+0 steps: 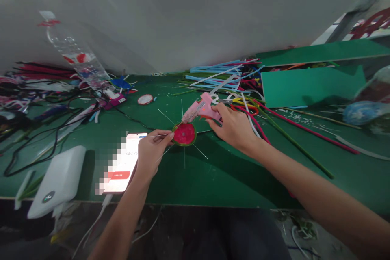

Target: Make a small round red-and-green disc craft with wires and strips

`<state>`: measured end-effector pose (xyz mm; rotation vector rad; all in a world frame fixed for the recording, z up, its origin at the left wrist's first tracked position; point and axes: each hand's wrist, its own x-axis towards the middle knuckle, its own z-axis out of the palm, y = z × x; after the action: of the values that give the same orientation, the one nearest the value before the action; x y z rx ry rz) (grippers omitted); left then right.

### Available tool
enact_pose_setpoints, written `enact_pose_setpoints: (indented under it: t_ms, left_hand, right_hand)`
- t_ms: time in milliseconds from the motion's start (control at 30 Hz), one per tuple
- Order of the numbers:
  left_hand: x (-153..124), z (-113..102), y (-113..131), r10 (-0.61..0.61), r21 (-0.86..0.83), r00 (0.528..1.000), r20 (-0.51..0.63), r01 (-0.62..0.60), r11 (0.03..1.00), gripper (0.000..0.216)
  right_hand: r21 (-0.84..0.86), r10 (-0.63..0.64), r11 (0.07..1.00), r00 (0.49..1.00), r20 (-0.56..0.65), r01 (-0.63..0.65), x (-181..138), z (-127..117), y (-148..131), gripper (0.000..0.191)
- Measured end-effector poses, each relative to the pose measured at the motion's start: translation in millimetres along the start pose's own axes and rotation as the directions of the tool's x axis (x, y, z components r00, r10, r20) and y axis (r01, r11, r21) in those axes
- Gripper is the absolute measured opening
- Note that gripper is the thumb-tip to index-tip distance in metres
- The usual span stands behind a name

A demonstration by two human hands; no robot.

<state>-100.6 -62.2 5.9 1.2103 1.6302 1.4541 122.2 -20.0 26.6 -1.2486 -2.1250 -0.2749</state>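
A round red disc with a green rim was over the middle of the dark green tabletop, with thin, pale, straight wires spreading out around it like spokes. From where I stood I could not tell whether it touched the table. The person's left hand had thumb and fingers pinched together on the disc's nine o'clock edge. At one to two o'clock, the right hand was wrapped around the handle of a pink plastic glue gun; its nozzle pointed down at the disc's twelve o'clock rim, though whether it met the rim I could not make out.

Taking the disc as the clock's centre, a lit smartphone lay at eight o'clock, partly behind the left wrist, and farther out that way was a white rounded power bank. A small white disc with a red edge lay between ten and eleven, and a clear plastic bottle leaned at ten. A pile of light-blue stems lay at one o'clock, yellow-handled scissors at two, and a long green stem near three.
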Motion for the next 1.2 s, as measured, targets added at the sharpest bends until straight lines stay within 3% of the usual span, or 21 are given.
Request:
enact_pose_setpoints:
  t_ms: [233, 400, 533, 667, 800, 933, 1000, 1100, 1200]
  left_hand:
    - [-0.2, 0.5, 1.5, -0.012, -0.002, 1.0, 0.006, 0.012, 1.0, 0.015]
    - [0.8, -0.3, -1.4, -0.029, -0.024, 0.999, -0.013, 0.029, 0.999, 0.017]
    - [6.5, -5.7, -1.8, -0.035, -0.257, 0.986, -0.165, -0.009, 0.966, 0.022]
    - [15.9, -14.1, -0.6, -0.099, -0.546, 0.926, -0.365, -0.127, 0.828, 0.017]
    - [19.7, -18.5, -1.0, -0.154, -0.63, 0.91, -0.385, -0.137, 0.764, 0.016]
    - [18.6, -19.0, -4.6, -0.118, -0.606, 0.923, -0.365, -0.14, 0.783, 0.02]
    - [18.7, -19.1, -6.4, -0.11, -0.594, 0.918, -0.38, -0.151, 0.79, 0.021]
    - [19.5, -18.7, -6.9, -0.093, -0.59, 0.919, -0.382, -0.165, 0.79, 0.021]
    - [19.3, -17.2, -4.8, -0.09, -0.583, 0.923, -0.374, -0.159, 0.797, 0.021]
  right_hand:
    - [-0.002, 0.061, 0.998, 0.998, -0.005, -0.061, 0.4, -1.0, -1.2, 0.024]
    - [0.177, 0.28, 0.95, 0.953, -0.118, -0.257, 4.8, -3.8, 4.1, 0.034]
    - [0.377, 0.433, 0.848, 0.897, -0.086, -0.373, 19.8, 0.8, 22.9, 0.039]
    - [0.395, 0.526, 0.769, 0.849, 0.055, -0.502, 51.8, 24.4, 36.9, 0.046]
    - [0.291, 0.473, 0.8, 0.85, 0.231, -0.525, 87.7, 65.3, 16.1, 0.047]
    - [0.221, 0.452, 0.792, 0.79, 0.415, -0.57, 107.9, 109.8, -34.7, 0.049]
    - [0.214, 0.442, 0.797, 0.787, 0.43, -0.564, 112.7, 125.9, -60.0, 0.05]
    - [0.153, 0.437, 0.837, 0.81, 0.391, -0.526, 117.9, 132.2, -83.3, 0.057]
    - [0.012, 0.276, 0.951, 0.866, 0.417, -0.309, 117.6, 112.4, -77.7, 0.053]
